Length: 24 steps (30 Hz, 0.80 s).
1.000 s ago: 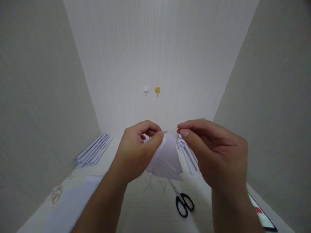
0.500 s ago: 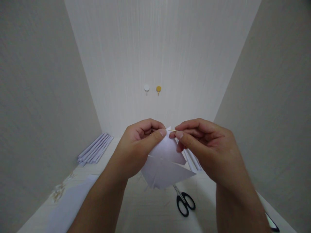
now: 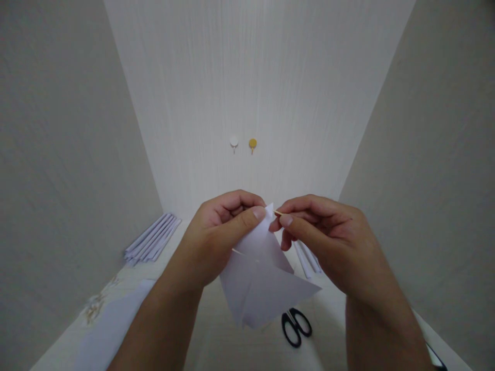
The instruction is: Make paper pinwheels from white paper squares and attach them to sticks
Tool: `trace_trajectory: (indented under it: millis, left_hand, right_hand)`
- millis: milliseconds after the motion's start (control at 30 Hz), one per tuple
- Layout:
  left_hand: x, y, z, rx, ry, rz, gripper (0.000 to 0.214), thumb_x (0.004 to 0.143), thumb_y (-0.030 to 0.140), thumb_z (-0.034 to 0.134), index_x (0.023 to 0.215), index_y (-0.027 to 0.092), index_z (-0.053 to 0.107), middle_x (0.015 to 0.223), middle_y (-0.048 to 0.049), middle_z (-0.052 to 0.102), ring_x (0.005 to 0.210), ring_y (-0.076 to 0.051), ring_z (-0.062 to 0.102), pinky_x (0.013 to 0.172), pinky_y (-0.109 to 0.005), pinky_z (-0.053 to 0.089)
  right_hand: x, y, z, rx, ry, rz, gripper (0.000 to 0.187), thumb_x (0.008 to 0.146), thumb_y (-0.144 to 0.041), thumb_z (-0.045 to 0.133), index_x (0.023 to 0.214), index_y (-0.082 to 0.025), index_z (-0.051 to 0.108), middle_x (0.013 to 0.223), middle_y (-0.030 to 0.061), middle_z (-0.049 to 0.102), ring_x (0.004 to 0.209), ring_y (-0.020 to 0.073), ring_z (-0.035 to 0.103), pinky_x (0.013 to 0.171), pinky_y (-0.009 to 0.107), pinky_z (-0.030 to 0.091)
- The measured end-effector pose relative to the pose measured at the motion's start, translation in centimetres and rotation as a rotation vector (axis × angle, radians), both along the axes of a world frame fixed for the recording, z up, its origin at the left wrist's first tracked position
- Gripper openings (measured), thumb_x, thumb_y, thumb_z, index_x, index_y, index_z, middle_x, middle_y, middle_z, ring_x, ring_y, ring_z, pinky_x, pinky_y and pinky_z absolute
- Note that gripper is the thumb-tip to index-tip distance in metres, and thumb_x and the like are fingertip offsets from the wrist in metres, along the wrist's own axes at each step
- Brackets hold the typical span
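Note:
A white piece of paper (image 3: 266, 288), cut with slits and ending in pointed corners, hangs above the table. My left hand (image 3: 228, 226) pinches it near its top corner between thumb and fingers. Beside that corner, my right hand (image 3: 320, 226) is closed on a thin pale stick like a toothpick (image 3: 278, 212), gripped between thumb and index finger. The stick's tip points left at the paper's corner; whether it touches the paper I cannot tell. Black-handled scissors (image 3: 297, 327) lie on the table below, their blades mostly hidden by the paper.
Rolled or folded paper strips (image 3: 152, 239) lie at the back left, and more paper strips (image 3: 308, 260) are behind my right hand. A flat white sheet (image 3: 116, 319) and a small tan pile (image 3: 94, 309) are at left. Two hooks (image 3: 252, 143) hang on the back wall.
The stick's tip has drawn back to the right from the paper's top corner, with my right hand slightly lower. The hanging paper has tilted and reaches lower, covering the scissors' blades more.

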<state>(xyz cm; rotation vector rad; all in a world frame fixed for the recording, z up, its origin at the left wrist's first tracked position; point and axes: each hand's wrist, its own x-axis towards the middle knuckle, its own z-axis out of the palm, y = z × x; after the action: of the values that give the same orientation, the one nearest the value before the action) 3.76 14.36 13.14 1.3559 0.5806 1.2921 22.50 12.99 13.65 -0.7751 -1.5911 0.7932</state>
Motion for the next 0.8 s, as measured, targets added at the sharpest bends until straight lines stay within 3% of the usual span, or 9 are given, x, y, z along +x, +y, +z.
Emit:
trace_trajectory:
  millis: [467, 800]
  left_hand:
    - [-0.01, 0.01, 0.33, -0.035, 0.002, -0.039, 0.008, 0.087, 0.025, 0.076, 0.082, 0.019, 0.073, 0.064, 0.0036, 0.068, 0.047, -0.006, 0.054, 0.043, -0.014, 0.038]
    - [0.11, -0.07, 0.73, -0.043, 0.039, -0.039, 0.009, 0.084, 0.024, 0.076, 0.078, 0.018, 0.073, 0.063, 0.004, 0.066, 0.048, -0.006, 0.052, 0.044, -0.014, 0.037]
  right_hand:
    - [0.06, 0.12, -0.3, 0.043, -0.035, 0.012, 0.004, 0.09, -0.023, 0.079, 0.088, -0.022, 0.081, 0.078, 0.0005, 0.078, 0.064, 0.0107, 0.068, 0.058, 0.02, 0.055]
    - [0.43, 0.25, -0.45, 0.059, -0.093, 0.025, 0.005, 0.093, -0.029, 0.078, 0.091, -0.025, 0.082, 0.084, 0.0003, 0.079, 0.074, 0.0146, 0.07, 0.066, 0.026, 0.054]
